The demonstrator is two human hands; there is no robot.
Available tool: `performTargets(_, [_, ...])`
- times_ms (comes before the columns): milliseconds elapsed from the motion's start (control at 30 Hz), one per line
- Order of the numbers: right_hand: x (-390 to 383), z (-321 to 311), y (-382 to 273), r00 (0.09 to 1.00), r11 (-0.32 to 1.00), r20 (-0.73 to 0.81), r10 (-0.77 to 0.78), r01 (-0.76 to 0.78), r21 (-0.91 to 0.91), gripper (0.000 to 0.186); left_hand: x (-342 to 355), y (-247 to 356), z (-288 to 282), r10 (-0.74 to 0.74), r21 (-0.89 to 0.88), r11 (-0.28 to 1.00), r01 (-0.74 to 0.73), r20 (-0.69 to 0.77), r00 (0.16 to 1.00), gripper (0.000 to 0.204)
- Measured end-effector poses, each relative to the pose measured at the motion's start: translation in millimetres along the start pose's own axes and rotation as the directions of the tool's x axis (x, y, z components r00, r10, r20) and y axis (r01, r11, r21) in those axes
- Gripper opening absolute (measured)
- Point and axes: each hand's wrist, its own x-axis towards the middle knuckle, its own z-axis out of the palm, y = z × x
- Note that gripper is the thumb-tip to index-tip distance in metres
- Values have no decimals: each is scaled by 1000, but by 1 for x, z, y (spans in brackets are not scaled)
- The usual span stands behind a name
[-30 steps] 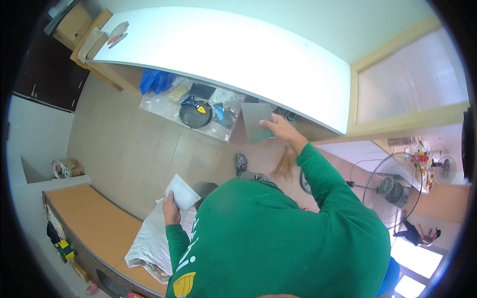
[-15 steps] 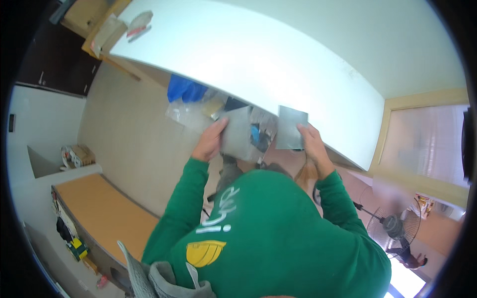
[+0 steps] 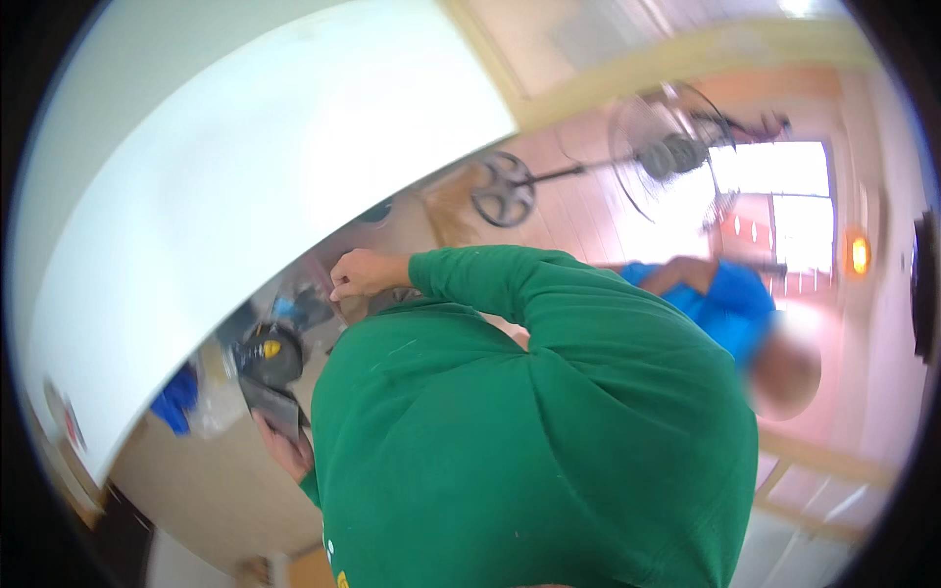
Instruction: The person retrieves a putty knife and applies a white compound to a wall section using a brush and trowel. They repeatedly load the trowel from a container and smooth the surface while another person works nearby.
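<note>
My left hand (image 3: 282, 446) is low at the left, closed on a flat grey sheet (image 3: 272, 407) by its edge. My right hand (image 3: 361, 274) is in front of my body, beside the white table's edge, with its fingers curled. Whether the second grey sheet is still in it is unclear, as the hand's underside is hidden. Between the hands and the table lies a dark rounded thing with a yellow patch (image 3: 272, 355). The picture is smeared by motion.
The long white table (image 3: 245, 157) runs along the left. Beyond its near corner stands a pedestal fan (image 3: 671, 157) on a round base (image 3: 505, 188). To my right is another person in a blue top (image 3: 730, 304). A blue bag-like thing (image 3: 176, 397) lies under the table.
My view and body have turned to the right, bringing the fan closer and the other person into view. My hands have moved apart, the right one no longer showing its sheet.
</note>
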Motion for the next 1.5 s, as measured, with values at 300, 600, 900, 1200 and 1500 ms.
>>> performTargets(300, [-242,-177,79,468,897,-768,438,-281,341,46,48,62,91,-96,47,995,85,378,921,56])
performTargets(600, [-534,-480,126,-397,843,-917,-37,-506,185,38,9,76,315,-100,364,918,-157,596,797,43])
performTargets(900, [-712,-538,330,174,639,-618,767,-295,710,63,-55,-34,396,-40,333,918,-214,615,788,27])
performTargets(1200, [-702,-544,346,412,545,-438,800,-190,817,42,-106,-78,524,-47,441,851,-286,605,795,27])
performTargets(1500, [-715,-570,400,462,494,-378,802,-158,855,36,-135,-107,537,-51,399,893,-208,549,834,31])
